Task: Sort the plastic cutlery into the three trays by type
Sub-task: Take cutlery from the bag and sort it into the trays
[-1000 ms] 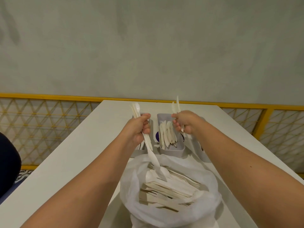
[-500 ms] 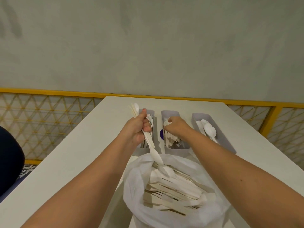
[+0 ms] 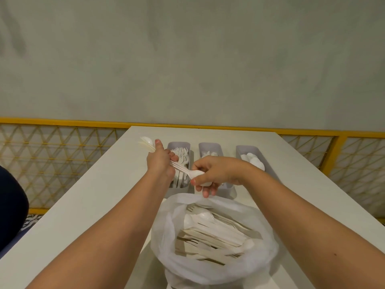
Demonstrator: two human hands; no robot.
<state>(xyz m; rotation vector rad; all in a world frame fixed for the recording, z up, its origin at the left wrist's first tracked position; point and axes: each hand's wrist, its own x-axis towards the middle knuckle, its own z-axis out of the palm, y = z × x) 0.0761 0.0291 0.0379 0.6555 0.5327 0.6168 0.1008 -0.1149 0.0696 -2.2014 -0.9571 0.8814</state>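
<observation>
Three grey trays stand in a row on the white table: the left tray (image 3: pixel 178 145) holds forks, the middle tray (image 3: pixel 209 146) holds knives, the right tray (image 3: pixel 245 150) holds spoons. My left hand (image 3: pixel 159 163) grips a small bundle of white cutlery (image 3: pixel 147 142) over the fork tray. My right hand (image 3: pixel 214 174) pinches the bowl end of a white spoon (image 3: pixel 194 174) that sticks out of that bundle. In front of the trays an open white plastic bag (image 3: pixel 266 245) holds several mixed pieces of cutlery (image 3: pixel 210 236).
A yellow railing with mesh panels (image 3: pixel 62 159) runs behind and beside the table (image 3: pixel 87 201). A dark object (image 3: pixel 10 207) sits at the far left edge. A plain grey wall fills the background.
My right hand has left the middle tray, come back toward me and to the left, and taken hold of the spoon end in my left hand's bundle. The left hand has stayed near the fork tray.
</observation>
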